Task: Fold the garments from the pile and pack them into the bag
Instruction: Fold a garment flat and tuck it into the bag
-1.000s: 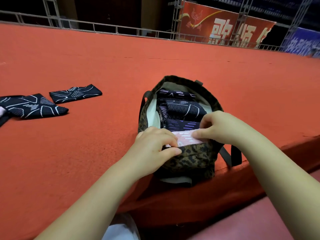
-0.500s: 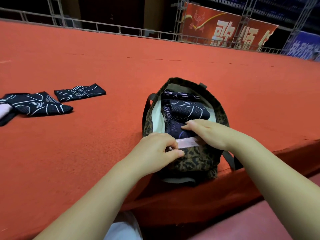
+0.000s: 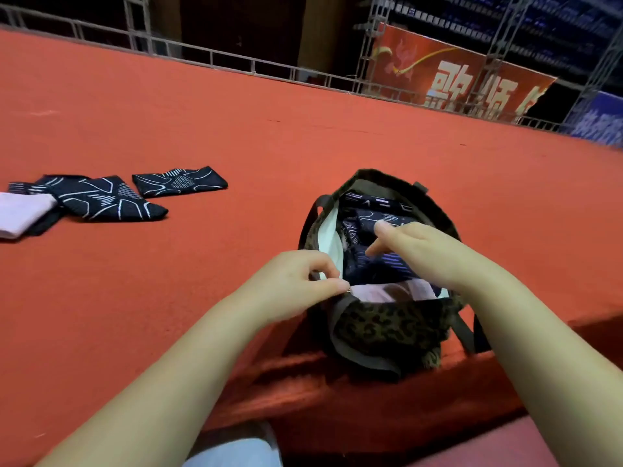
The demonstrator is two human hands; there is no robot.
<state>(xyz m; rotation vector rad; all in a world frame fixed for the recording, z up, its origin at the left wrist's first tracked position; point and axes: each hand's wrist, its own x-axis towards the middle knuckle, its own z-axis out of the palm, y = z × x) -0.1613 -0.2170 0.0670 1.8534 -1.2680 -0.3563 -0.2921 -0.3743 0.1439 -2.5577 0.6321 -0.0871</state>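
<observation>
Left hand: curled, thumb and forefinger pinching the near-left rim of the bag beside its pale lining. Right hand: over the bag's mouth, fingers straight and loosely spread, forefinger and thumb pointing left across the packed cloth, gripping nothing; whether the fingertips touch the cloth, cannot tell. Bag: leopard-patterned, olive-trimmed, standing open at the near edge of the red surface, a dark strap hanging down on its right side. Inside the bag: several folded dark garments with white and violet line patterns, packed side by side, and a pale pink garment tucked against the near wall, just beside the left thumb. Well apart to the left on the surface: a folded dark patterned garment lying flat, a second dark patterned piece just beside it, and a pale pink piece at the frame's left edge, partly lying over dark cloth. Beyond the surface's far edge: a metal railing, truss posts, and a red banner with large pale characters. At the bottom edge: a bit of light blue clothing.
</observation>
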